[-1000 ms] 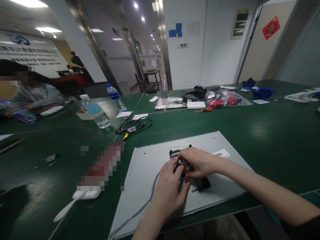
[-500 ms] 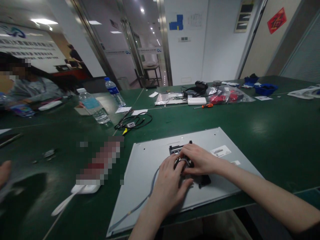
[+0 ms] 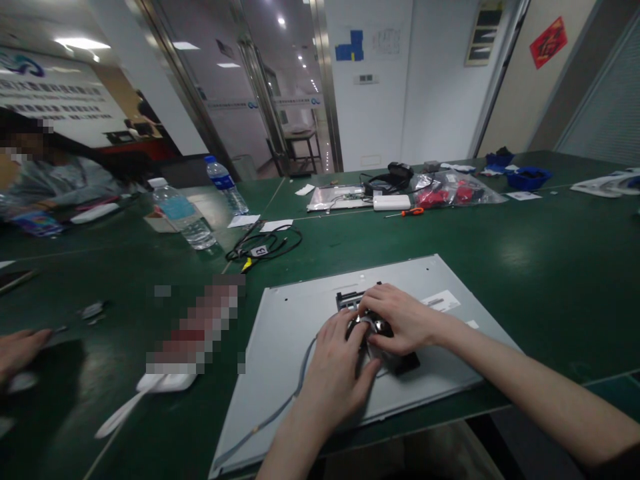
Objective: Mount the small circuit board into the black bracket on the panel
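Through my remote feed I am seeing the right hand (image 3: 403, 321) pinching a dark glossy part (image 3: 384, 328) between thumb and fingers, just right of the frame's centre line and below mid-height. The left hand (image 3: 335, 363) is resting its fingers against the same part, its thumb standing apart; I am not able to tell whether it is gripping, since the fingertips are partly hidden.

Both hands are working over a pale flat panel (image 3: 280, 347), which is filling the lower centre of the frame. Just above the fingers a black bracket (image 3: 350, 295) is showing on it, a white label (image 3: 443, 301) is lying right of the right wrist, and a grey-blue cable (image 3: 302, 380) is running down to the lower left.

Farther out, a black cable (image 3: 287, 243) is lying coiled left of centre. Two bottles, a nearer one (image 3: 185, 217) and a farther one (image 3: 225, 185), are standing at upper left. An orange-handled screwdriver (image 3: 413, 212) is lying at upper right of centre, near a clear bag (image 3: 457, 190). Another person's hand (image 3: 23, 350) is resting at the left edge.
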A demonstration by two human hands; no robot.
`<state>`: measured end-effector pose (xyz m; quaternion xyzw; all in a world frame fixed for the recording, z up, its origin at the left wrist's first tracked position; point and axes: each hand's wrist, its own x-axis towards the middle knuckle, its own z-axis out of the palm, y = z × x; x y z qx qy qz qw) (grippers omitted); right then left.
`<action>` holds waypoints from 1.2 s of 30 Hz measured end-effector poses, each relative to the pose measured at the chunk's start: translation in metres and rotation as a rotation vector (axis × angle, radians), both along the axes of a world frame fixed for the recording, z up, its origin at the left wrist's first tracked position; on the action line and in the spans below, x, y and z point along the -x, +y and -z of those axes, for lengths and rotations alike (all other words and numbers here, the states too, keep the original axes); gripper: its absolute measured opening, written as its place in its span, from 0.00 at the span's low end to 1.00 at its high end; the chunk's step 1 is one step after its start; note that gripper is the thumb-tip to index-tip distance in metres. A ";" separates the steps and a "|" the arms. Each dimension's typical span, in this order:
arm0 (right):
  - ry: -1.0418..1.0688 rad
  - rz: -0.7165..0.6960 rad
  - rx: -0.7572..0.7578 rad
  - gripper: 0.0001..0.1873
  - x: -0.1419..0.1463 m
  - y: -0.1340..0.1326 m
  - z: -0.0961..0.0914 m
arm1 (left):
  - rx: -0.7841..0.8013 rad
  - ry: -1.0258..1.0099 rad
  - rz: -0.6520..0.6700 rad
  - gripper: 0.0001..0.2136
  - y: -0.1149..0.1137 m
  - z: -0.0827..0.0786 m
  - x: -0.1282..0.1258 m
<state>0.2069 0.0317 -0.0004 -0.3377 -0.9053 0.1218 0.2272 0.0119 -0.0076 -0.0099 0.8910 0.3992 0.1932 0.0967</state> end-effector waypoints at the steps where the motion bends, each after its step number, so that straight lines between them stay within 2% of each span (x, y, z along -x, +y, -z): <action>1: -0.007 -0.004 0.001 0.18 0.000 0.000 0.000 | -0.005 0.001 0.002 0.19 0.000 0.000 0.000; 17: -0.017 -0.057 0.061 0.25 -0.003 0.001 -0.001 | -0.038 0.006 0.002 0.19 0.001 0.002 0.000; 36: -0.038 -0.058 0.075 0.26 -0.005 0.004 0.003 | -0.078 0.039 0.001 0.22 0.001 0.001 0.003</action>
